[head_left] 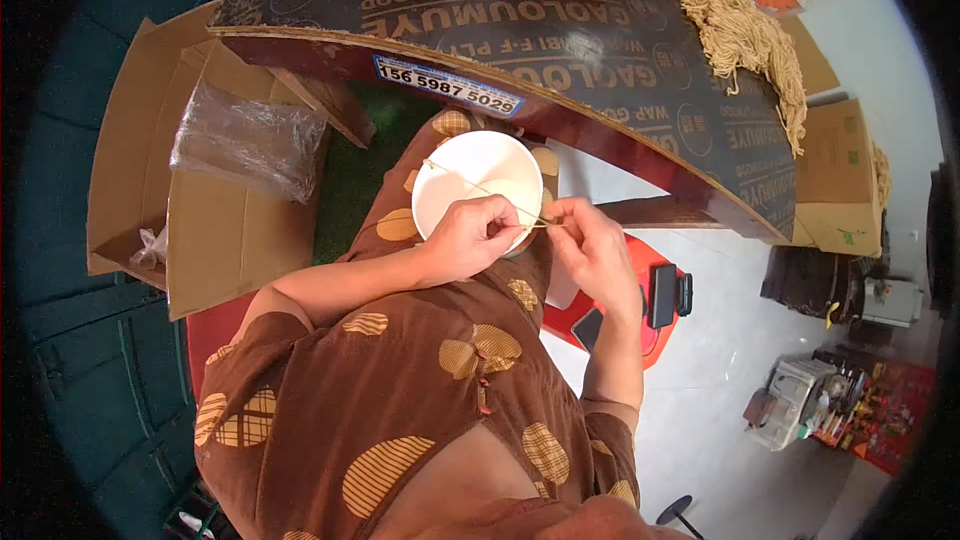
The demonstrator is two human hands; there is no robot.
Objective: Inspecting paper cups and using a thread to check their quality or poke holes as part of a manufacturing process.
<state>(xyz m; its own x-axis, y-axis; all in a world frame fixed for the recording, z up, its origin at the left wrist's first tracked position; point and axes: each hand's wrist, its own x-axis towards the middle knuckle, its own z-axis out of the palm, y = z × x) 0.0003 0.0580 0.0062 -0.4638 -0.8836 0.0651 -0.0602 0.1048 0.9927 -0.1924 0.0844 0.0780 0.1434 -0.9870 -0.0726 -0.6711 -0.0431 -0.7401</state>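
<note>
A thin beige cord (482, 189) is stretched between my hands, and one end of it slants up across a white bowl-like container (427, 202) in my lap. My left hand (472, 238) is closed in a pinch on the cord, over the container's near rim. Just beside it, on the right, my right hand (595, 248) pinches the same cord between thumb and fingers. The fingertips almost meet where short strands cross; whether there is a knot is too small to make out.
A dark plywood table (480, 10) spans the far side, with a heap of beige cords (745, 35) at its right. An open cardboard box (215, 210) with clear plastic wrap (250, 140) stands left. On the right, a red stool (655, 348) bears a phone (662, 295).
</note>
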